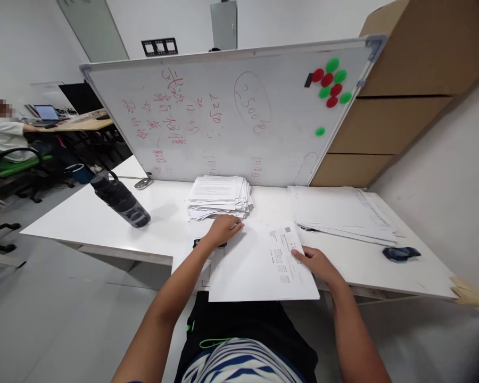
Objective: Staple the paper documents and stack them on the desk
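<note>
A printed sheet of paper (pixel 247 271) lies in front of me, its near edge jutting past the table's front. My right hand (pixel 318 263) grips its right edge, thumb on top and fingers mostly hidden underneath. At its far left corner, my left hand (pixel 224 230) has its fingers curled together on the paper. Below my left wrist, a dark object (pixel 197 242) is partly covered, and other papers show under the sheet's left side. Just beyond my left hand stands a thick, uneven stack of papers (pixel 220 194).
A wide pile of large sheets (pixel 335 210) lies to the right, near a dark crumpled item (pixel 401 254). A dark bottle (pixel 122 202) stands at left. A whiteboard (pixel 223 117) with magnets closes off the back, beside cardboard boxes (pixel 383 125). A person (pixel 3 135) sits far left.
</note>
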The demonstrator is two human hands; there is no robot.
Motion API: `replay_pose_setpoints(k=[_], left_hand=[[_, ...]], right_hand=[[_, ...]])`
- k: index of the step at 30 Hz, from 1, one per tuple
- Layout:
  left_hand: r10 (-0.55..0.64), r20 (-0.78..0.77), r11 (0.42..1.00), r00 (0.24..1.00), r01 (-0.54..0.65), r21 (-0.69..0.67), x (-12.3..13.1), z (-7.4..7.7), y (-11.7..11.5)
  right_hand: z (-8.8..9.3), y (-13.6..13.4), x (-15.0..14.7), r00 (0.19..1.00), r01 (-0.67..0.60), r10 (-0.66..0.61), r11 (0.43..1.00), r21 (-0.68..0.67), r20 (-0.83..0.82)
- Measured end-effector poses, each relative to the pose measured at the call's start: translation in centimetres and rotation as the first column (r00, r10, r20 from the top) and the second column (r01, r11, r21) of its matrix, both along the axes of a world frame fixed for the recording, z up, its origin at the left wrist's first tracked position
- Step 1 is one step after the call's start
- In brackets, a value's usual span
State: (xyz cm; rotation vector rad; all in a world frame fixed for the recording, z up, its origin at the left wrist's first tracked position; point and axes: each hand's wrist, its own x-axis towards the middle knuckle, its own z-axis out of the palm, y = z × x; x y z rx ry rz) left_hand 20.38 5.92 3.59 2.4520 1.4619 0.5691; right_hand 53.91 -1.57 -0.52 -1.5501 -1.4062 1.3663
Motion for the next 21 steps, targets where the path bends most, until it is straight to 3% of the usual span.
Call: replay_pose_setpoints(k=[5,12,21], left_hand=[[0.08,-0.017,0.996,0.997,-0.08,0.029,-0.1,-1.1,0.1],[0.187,-0.119,0.982,0.975,-0.187,0.006,0.0,-2.1,0.6],[0.136,-0.281,0.99,0.95,-0.14,0.006,1.3,-2.3,0.6]], right_hand=[[-0.6,0.0,0.9,0.989,-0.031,0.02,0.997,-0.076,-0.148],[-1.8,-0.4,0.7,0.997,0.057,-0.056,0.998,0.013,-0.043],[-2.6,-0.6,0.9,0.995,0.059,-0.071,0.987,0.151,0.074]])
